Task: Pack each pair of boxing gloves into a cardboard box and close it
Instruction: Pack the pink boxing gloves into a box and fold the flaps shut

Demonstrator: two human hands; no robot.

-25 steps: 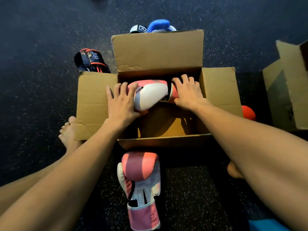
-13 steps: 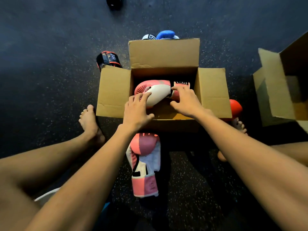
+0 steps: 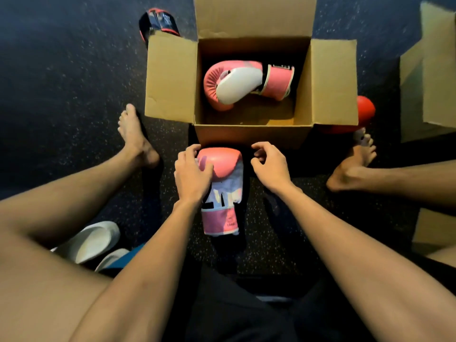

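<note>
Seated on the dark speckled floor (image 3: 61, 70), bare legs spread, white slippers (image 3: 91, 243) tucked by the left thigh, out of the way.

Between the knees, flat on that floor: second pink glove (image 3: 224, 191), cuff toward the body, padded end close to the near wall of the cardboard box (image 3: 251, 135). Parked within reach, probably so as to go in straight after its mate.

Left grip (image 3: 192, 174) clamped on the padded end, fingers curled round its left edge, thumb across the top. Right grip (image 3: 270, 166) just beside the glove's right edge, fingers loosely curled, holding nothing, not quite touching. Likely about to take the other side for a two-handed lift.

Box drawn in between the feet, side and far flaps spread outward, so no obstacle to a drop from above. Inside, first pink glove (image 3: 246, 82) on its side toward the far wall, cuff to the right, leaving bare cardboard along the near wall: room, seemingly, for the second. Pair half packed; closing not yet begun.

Farther out: black glove (image 3: 159, 21) behind the left flap, red glove (image 3: 365, 112) partly under the right flap, another cardboard box (image 3: 429, 70) at the right edge, presumably for a later pair.
</note>
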